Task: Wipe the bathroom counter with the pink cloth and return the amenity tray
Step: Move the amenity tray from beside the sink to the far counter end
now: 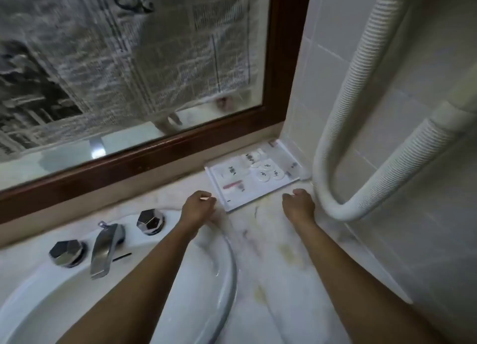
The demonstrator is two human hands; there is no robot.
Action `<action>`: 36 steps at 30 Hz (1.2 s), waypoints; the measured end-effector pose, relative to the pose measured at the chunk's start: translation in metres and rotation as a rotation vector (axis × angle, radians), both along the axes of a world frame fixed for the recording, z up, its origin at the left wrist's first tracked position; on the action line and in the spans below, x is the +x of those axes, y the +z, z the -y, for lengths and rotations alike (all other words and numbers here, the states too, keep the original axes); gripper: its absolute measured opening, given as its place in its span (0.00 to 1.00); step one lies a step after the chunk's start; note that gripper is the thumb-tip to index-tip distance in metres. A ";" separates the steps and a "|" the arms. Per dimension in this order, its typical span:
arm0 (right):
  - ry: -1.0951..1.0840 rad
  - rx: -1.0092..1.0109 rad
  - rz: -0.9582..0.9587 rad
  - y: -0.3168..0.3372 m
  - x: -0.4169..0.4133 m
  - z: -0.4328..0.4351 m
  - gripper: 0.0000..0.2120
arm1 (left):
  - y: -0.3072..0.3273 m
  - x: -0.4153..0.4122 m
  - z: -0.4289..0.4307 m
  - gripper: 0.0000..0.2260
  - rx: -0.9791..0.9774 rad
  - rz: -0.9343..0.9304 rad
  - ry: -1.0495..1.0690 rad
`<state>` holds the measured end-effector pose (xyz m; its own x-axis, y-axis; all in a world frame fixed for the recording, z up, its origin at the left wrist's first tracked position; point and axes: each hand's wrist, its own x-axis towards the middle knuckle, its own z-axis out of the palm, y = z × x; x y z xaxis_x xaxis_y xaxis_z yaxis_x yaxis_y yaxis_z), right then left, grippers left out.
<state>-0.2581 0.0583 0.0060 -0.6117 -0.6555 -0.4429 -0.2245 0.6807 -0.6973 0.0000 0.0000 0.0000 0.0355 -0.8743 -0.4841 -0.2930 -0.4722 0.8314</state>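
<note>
The white amenity tray (260,192) lies flat on the marble counter (260,230), pushed into the back right corner under the mirror. It holds several small round white items and a few flat sachets. My left hand (198,208) hovers just off the tray's near left corner, fingers loosely curled and holding nothing. My right hand (299,204) is by the tray's near right edge, against the tiled wall, also with nothing in it. I cannot tell whether either hand touches the tray. No pink cloth is in sight.
A white basin (211,274) sits at the lower left with a chrome spout (104,250) and two faceted chrome knobs (151,221). A wood-framed mirror (154,147) backs the counter. A thick ribbed white hose (333,188) loops down the right wall beside my right hand.
</note>
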 end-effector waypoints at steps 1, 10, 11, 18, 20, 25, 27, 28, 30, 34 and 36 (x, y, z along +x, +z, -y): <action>-0.033 -0.004 0.006 -0.007 -0.001 0.008 0.23 | -0.009 -0.004 0.009 0.20 0.003 0.022 0.003; -0.214 -0.028 0.030 -0.049 -0.015 0.064 0.12 | -0.018 -0.037 0.043 0.07 -0.048 0.348 -0.034; -0.226 -0.036 0.042 -0.059 -0.018 0.067 0.11 | -0.018 -0.037 0.045 0.08 -0.056 0.376 -0.040; -0.273 -0.109 0.150 -0.041 -0.008 0.053 0.15 | -0.011 -0.027 0.037 0.05 -0.018 0.317 0.049; -0.313 -0.135 0.208 -0.029 0.003 0.040 0.15 | -0.006 -0.018 0.026 0.05 -0.015 0.288 0.066; -0.382 -0.263 0.342 -0.012 0.030 0.001 0.07 | 0.005 0.015 -0.022 0.03 -0.003 0.182 0.142; -0.376 -0.292 0.346 -0.001 0.044 -0.014 0.01 | 0.010 0.031 -0.043 0.05 -0.007 0.134 0.176; -0.368 -0.295 0.347 0.004 0.052 -0.021 0.03 | 0.011 0.040 -0.054 0.05 -0.005 0.104 0.194; -0.334 -0.311 0.351 0.012 0.070 -0.039 0.06 | 0.017 0.060 -0.077 0.04 0.008 0.004 0.249; -0.207 -0.336 0.396 0.025 0.120 -0.084 0.03 | 0.044 0.108 -0.133 0.06 -0.024 -0.095 0.379; -0.156 -0.348 0.417 0.031 0.149 -0.110 0.02 | 0.056 0.139 -0.165 0.07 -0.038 -0.121 0.429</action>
<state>-0.1086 0.1681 0.0368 -0.5330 -0.7216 -0.4418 0.2031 0.3978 -0.8947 0.1390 0.1652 0.0557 0.3441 -0.8102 -0.4746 0.0236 -0.4978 0.8670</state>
